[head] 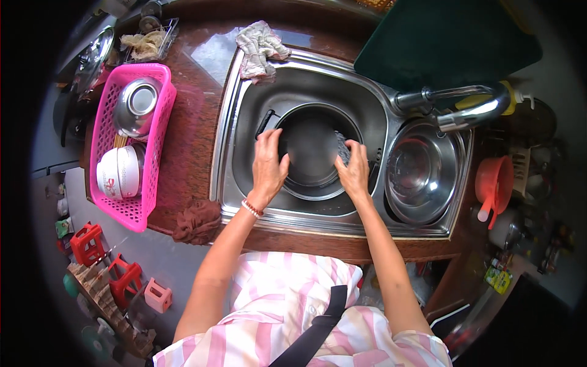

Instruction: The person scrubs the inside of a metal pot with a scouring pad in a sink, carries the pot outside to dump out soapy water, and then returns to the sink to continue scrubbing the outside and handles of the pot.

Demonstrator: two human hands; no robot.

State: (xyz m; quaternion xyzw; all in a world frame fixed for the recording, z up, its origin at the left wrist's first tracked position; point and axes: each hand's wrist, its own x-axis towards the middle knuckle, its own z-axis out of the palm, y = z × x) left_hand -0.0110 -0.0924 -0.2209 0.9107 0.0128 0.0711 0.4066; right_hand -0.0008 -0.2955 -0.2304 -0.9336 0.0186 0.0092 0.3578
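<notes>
A round metal cooking pot [316, 188] with black side handles sits in the large basin of a stainless steel sink [247, 151]. My left hand [269, 163] is at its left rim, thumb bent inward and fingers toward the far side. At the right rim, my right hand [354, 167] holds a grey scouring pad [342, 147] against the pot's side. A large round steel bowl [422, 169] lies in the smaller right basin. The chrome faucet [467, 112] arches above that bowl.
Left of the sink, a pink plastic basket [150, 192] holds bowls and chopsticks. A brown cloth [197, 222] lies at the counter's front edge, a pale rag [259, 52] on the sink's back left corner. A dark green board [449, 41] stands behind; a red dipper [494, 181] is right.
</notes>
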